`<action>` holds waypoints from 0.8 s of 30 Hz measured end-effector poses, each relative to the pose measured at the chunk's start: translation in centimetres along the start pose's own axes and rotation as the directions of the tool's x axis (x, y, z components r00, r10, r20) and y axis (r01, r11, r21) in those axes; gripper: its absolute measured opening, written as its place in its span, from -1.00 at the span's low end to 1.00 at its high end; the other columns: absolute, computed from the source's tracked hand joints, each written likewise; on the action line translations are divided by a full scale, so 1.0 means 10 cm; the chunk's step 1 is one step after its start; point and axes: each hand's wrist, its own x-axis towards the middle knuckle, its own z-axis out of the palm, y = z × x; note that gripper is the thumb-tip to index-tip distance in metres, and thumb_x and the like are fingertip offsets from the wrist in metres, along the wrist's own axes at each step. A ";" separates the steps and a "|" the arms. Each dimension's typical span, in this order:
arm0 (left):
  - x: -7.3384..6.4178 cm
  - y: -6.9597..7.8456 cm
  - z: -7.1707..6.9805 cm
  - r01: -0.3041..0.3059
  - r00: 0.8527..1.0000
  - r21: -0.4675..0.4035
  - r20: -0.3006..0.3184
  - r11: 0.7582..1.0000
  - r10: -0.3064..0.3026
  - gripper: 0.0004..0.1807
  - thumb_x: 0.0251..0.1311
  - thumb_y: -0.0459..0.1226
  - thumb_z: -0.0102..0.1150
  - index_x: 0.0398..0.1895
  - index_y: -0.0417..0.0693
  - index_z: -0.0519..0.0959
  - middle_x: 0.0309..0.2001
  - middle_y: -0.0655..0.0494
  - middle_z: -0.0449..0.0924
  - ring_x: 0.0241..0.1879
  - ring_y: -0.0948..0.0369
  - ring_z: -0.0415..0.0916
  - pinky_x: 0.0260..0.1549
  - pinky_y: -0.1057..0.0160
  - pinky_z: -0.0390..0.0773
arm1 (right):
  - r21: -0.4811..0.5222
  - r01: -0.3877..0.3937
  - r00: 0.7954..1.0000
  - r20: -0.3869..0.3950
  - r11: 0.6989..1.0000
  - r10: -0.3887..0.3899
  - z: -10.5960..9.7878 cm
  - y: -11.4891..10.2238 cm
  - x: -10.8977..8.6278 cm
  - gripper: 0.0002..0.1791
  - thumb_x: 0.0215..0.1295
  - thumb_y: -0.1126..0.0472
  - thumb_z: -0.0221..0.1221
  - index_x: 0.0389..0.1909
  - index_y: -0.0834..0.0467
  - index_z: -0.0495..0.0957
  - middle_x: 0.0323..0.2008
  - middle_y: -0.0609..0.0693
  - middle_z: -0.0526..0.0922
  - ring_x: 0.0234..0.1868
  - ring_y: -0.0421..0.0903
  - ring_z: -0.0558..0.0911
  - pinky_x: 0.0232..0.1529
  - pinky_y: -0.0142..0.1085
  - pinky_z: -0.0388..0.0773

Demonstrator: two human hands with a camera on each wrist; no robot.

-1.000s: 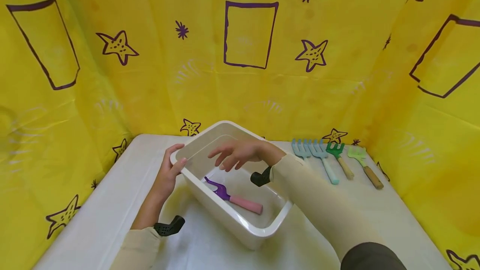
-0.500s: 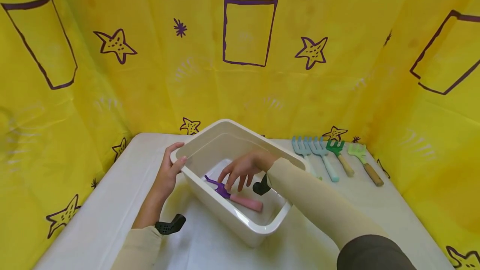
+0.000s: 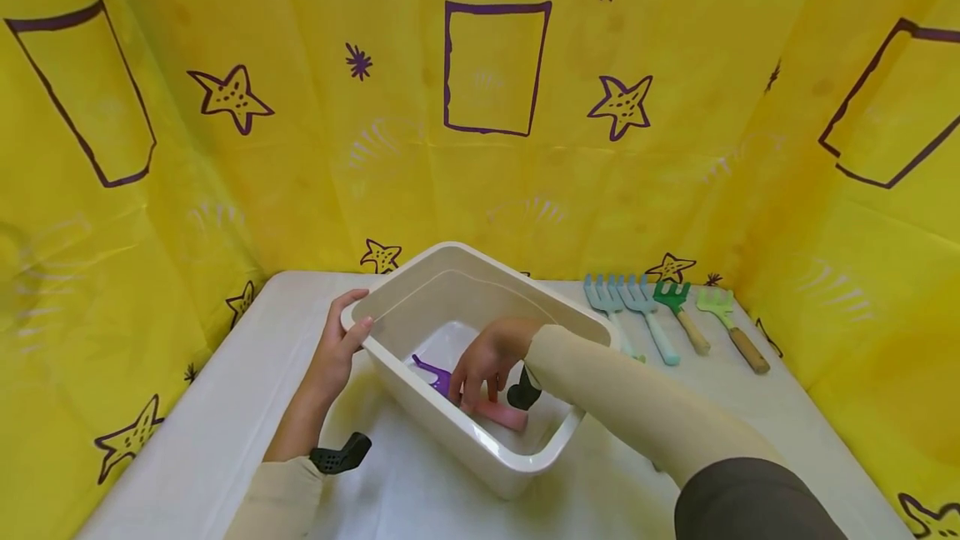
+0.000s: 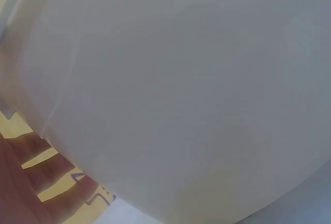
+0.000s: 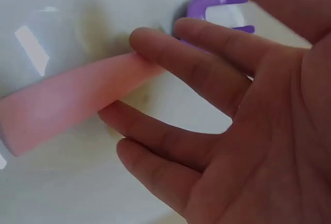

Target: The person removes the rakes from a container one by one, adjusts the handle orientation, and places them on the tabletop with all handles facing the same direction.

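Observation:
A white plastic basin (image 3: 510,473) stands tilted corner-on to me. My left hand (image 3: 336,348) grips its left corner, thumb on the rim; in the left wrist view its fingers (image 4: 57,180) show beyond the outer wall. Inside the basin lies a small hand fork with a pink handle (image 5: 67,102) and a purple pronged head (image 3: 433,375). My right hand (image 3: 483,361) reaches down over this fork. In the right wrist view its nearly straight fingers (image 5: 196,74) lie at the handle's upper end, fingertips on both sides of it, thumb spread away.
Several more hand forks lie in a row on the white table at the right: two pale blue ones (image 3: 651,327), a dark green one (image 3: 681,319) with a wooden handle, and a light green one (image 3: 731,332). Yellow patterned cloth (image 3: 300,148) walls the back and sides.
My right hand has moved down from above the basin onto the pink-handled fork lying inside. My left hand keeps its hold on the rim.

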 end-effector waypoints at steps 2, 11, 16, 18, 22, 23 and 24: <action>0.00 0.00 0.01 0.002 1.000 -0.002 0.003 1.000 -0.002 -0.46 0.44 -0.17 -0.10 0.41 -0.02 0.07 0.33 -0.15 0.18 0.22 -0.11 0.27 0.13 -0.22 0.26 | -0.003 0.010 1.000 -0.018 1.000 -0.010 0.00 0.01 0.00 -0.65 0.28 0.23 0.22 0.09 0.03 0.55 -0.01 -0.07 0.50 -0.04 0.18 0.60 0.22 0.06 0.30; 0.00 0.01 0.00 -0.005 1.000 0.009 0.002 1.000 0.005 -0.46 0.45 -0.16 -0.12 0.42 -0.03 0.06 0.34 -0.17 0.19 0.21 -0.16 0.30 0.12 -0.25 0.27 | -0.100 0.029 0.965 -0.256 0.995 -0.054 -0.06 0.05 -0.06 -0.55 0.30 0.17 0.22 0.19 0.13 0.48 -0.12 -0.01 0.55 -0.02 0.17 0.59 0.15 0.13 0.36; 0.00 0.00 0.00 -0.004 1.000 0.000 0.006 1.000 0.004 -0.44 0.45 -0.15 -0.12 0.43 -0.02 0.05 0.34 -0.18 0.18 0.22 -0.18 0.29 0.14 -0.28 0.24 | -0.100 -0.043 0.968 -0.252 0.994 0.016 -0.07 0.07 -0.06 -0.73 0.32 0.08 0.20 0.00 0.01 0.54 -0.14 0.06 0.55 -0.04 0.14 0.58 0.07 0.12 0.42; 0.00 -0.01 0.00 -0.004 1.000 -0.003 0.006 1.000 0.004 -0.44 0.45 -0.15 -0.12 0.43 -0.01 0.05 0.34 -0.17 0.18 0.22 -0.17 0.29 0.14 -0.28 0.24 | -0.108 -0.077 0.971 -0.235 0.991 0.049 -0.06 0.08 -0.05 -0.78 0.30 0.05 0.21 -0.08 -0.02 0.57 -0.14 0.07 0.57 -0.05 0.12 0.58 0.02 0.11 0.44; 0.00 -0.01 0.00 -0.012 1.000 -0.005 0.003 1.000 0.012 -0.46 0.45 -0.16 -0.12 0.42 -0.02 0.06 0.33 -0.15 0.19 0.21 -0.15 0.30 0.13 -0.27 0.25 | -0.155 -0.109 0.971 -0.230 0.982 0.072 -0.04 0.09 -0.03 -0.83 0.27 0.02 0.22 -0.16 -0.05 0.62 -0.17 0.04 0.61 -0.06 0.09 0.58 0.02 0.07 0.44; 0.00 -0.01 0.00 -0.014 1.000 -0.004 0.002 1.000 0.014 -0.46 0.45 -0.17 -0.12 0.42 -0.02 0.07 0.33 -0.15 0.19 0.21 -0.15 0.30 0.12 -0.26 0.26 | -0.178 -0.111 0.970 -0.233 0.978 0.067 -0.04 0.09 -0.03 -0.83 0.28 0.02 0.21 -0.16 -0.05 0.62 -0.18 0.03 0.61 -0.05 0.09 0.57 0.04 0.06 0.42; 0.00 -0.01 0.00 -0.018 1.000 -0.004 0.002 1.000 0.018 -0.47 0.46 -0.18 -0.12 0.41 -0.04 0.07 0.32 -0.16 0.19 0.20 -0.15 0.31 0.12 -0.24 0.28 | -0.201 -0.110 0.970 -0.236 0.974 0.061 -0.04 0.08 -0.03 -0.82 0.29 0.02 0.20 -0.15 -0.04 0.63 -0.18 0.02 0.61 -0.05 0.09 0.56 0.06 0.05 0.41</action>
